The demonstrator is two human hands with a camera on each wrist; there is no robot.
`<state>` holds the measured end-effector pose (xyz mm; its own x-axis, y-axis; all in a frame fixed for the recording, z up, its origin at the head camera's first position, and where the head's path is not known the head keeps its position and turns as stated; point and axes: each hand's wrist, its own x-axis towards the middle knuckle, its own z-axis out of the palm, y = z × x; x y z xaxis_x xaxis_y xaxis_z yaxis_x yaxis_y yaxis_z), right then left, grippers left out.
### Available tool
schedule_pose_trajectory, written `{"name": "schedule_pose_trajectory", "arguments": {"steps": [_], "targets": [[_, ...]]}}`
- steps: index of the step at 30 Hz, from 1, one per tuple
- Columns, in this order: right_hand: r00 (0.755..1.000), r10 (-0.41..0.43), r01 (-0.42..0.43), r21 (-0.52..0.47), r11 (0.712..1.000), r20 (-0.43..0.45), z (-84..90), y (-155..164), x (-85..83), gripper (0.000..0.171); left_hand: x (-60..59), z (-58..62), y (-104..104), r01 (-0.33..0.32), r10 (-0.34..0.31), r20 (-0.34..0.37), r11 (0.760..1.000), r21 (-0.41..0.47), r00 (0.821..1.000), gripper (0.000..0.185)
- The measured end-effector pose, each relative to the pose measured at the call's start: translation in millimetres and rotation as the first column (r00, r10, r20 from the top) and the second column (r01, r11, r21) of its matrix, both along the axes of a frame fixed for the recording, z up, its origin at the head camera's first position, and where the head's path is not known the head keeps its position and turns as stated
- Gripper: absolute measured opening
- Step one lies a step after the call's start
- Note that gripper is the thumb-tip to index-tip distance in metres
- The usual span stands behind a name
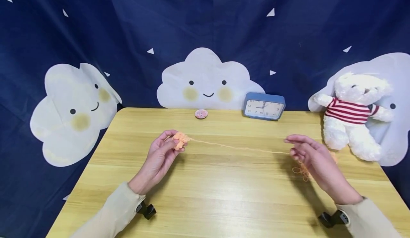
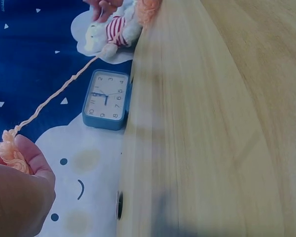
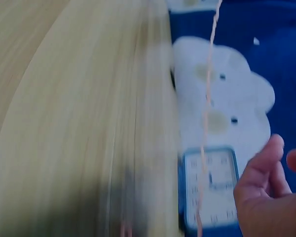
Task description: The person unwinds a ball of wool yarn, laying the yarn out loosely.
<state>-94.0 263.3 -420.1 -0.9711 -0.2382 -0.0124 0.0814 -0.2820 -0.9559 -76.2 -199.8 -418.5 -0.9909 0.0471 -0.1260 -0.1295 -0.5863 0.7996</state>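
Note:
My left hand (image 1: 161, 154) pinches a small bundle of peach yarn (image 1: 180, 141) between thumb and fingers, raised over the wooden table. From it a thin yarn strand (image 1: 238, 147) stretches across to the right, sagging slightly. On that side my right hand (image 1: 312, 161) is in the air, fingers loosely bent, thumb and fingertips apart with nothing between them. In the right wrist view the strand (image 3: 206, 118) passes beside the right hand (image 3: 274, 190). Loose yarn loops (image 1: 301, 172) show below the right hand, which partly hides the rest of the pile.
A blue alarm clock (image 1: 264, 106) stands at the table's back edge, with a small round pink item (image 1: 201, 114) to its left. A white teddy bear (image 1: 353, 115) in a striped shirt sits at the back right. Behind the table (image 1: 224, 202) hangs a dark blue cloth (image 1: 179, 21) with clouds.

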Motion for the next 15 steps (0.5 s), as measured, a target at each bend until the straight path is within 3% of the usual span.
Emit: {"name": "schedule_pose_trajectory", "arguments": {"steps": [7,12,15], "targets": [[0.977,0.206,-0.211,0.159,0.965,0.047,6.4,-51,-3.5,0.043,-0.9,-0.1,0,0.012,-0.012,-0.011,1.000,0.003,1.000,0.029],[0.948,0.315,-0.315,0.316,0.895,0.051,6.4,-90,-3.1,0.056,0.6,0.2,1,0.023,-0.023,-0.026,0.999,-0.024,0.999,0.030],[0.924,0.377,-0.373,0.343,0.862,0.059,6.1,-110,-3.3,0.058,1.4,0.5,3,0.033,-0.034,-0.037,0.999,-0.027,0.999,0.031]]}}
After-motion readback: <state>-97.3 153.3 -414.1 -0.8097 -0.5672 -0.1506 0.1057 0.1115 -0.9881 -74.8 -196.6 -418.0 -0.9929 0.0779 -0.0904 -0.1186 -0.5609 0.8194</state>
